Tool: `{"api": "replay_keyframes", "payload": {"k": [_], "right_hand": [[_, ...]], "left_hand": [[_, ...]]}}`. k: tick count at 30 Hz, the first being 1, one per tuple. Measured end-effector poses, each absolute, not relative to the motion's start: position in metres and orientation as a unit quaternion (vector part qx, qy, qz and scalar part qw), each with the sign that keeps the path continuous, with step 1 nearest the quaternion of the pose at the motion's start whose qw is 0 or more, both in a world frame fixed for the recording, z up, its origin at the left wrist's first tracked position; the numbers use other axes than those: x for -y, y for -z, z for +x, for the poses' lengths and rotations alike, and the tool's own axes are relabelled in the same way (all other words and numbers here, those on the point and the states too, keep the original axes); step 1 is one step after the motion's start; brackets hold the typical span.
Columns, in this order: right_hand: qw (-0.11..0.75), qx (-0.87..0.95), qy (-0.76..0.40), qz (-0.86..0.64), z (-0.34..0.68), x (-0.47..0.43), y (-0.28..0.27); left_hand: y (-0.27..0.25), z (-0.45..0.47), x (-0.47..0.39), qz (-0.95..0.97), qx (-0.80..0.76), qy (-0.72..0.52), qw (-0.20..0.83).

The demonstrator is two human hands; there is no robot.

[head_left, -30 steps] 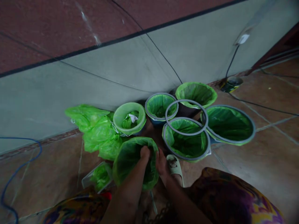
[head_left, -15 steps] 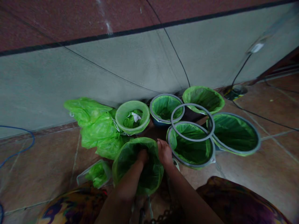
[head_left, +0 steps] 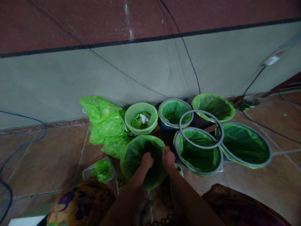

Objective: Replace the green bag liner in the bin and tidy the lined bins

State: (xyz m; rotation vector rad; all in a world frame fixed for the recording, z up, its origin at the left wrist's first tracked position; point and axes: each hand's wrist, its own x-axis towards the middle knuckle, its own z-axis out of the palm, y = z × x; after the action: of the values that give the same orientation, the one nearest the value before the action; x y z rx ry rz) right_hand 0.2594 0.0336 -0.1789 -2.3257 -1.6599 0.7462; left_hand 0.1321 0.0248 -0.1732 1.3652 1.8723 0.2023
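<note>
In the middle of the head view stands a round bin lined with a thin green plastic bag (head_left: pixel 129 157), close in front of my knees. My left hand (head_left: pixel 147 160) reaches down inside it; the fingers are lost in the dark interior, so their grip does not show. At the bin's right edge my right hand (head_left: pixel 168 158) is closed on the rim of the green bag. A small clear tub (head_left: pixel 88 173) with crumpled green bags (head_left: pixel 103 170) is left of the bin.
Filled green bags (head_left: pixel 103 121) lie by the wall. Beside them stands a pale green bin (head_left: pixel 129 117) holding crumpled bags. To the right are several bag-lined bins, a loose grey ring (head_left: pixel 181 125) lying across one bin (head_left: pixel 177 153). A blue cable (head_left: pixel 25 144) runs across the left floor.
The view has shifted, so everything appears farther right. My left hand shows slightly higher inside the bin. The right hand keeps its place at the rim.
</note>
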Motion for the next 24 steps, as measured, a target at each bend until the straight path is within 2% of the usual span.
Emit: {"api": "replay_keyframes", "payload": {"k": [3,8,14,19,24], "right_hand": [[0.150,0.476,-0.254,-0.828,0.247,0.005,0.184],[0.282,0.447,-0.312,-0.789,0.236,0.057,0.183],[0.332,0.502,-0.247,-0.760,0.257,-0.001,0.157],[0.274,0.612,-0.265,-0.693,0.255,-0.068,0.160],[0.183,0.637,-0.318,-0.678,0.248,-0.069,0.178]], "left_hand": [[0.174,0.129,-0.029,0.544,-0.754,-0.083,0.360],[0.174,0.129,-0.031,0.522,-0.794,-0.172,0.261],[0.181,0.135,-0.057,0.502,-0.808,-0.138,0.274],[0.197,0.129,-0.083,0.521,-0.784,-0.073,0.329],[0.215,0.124,-0.085,0.525,-0.769,-0.057,0.360]]}}
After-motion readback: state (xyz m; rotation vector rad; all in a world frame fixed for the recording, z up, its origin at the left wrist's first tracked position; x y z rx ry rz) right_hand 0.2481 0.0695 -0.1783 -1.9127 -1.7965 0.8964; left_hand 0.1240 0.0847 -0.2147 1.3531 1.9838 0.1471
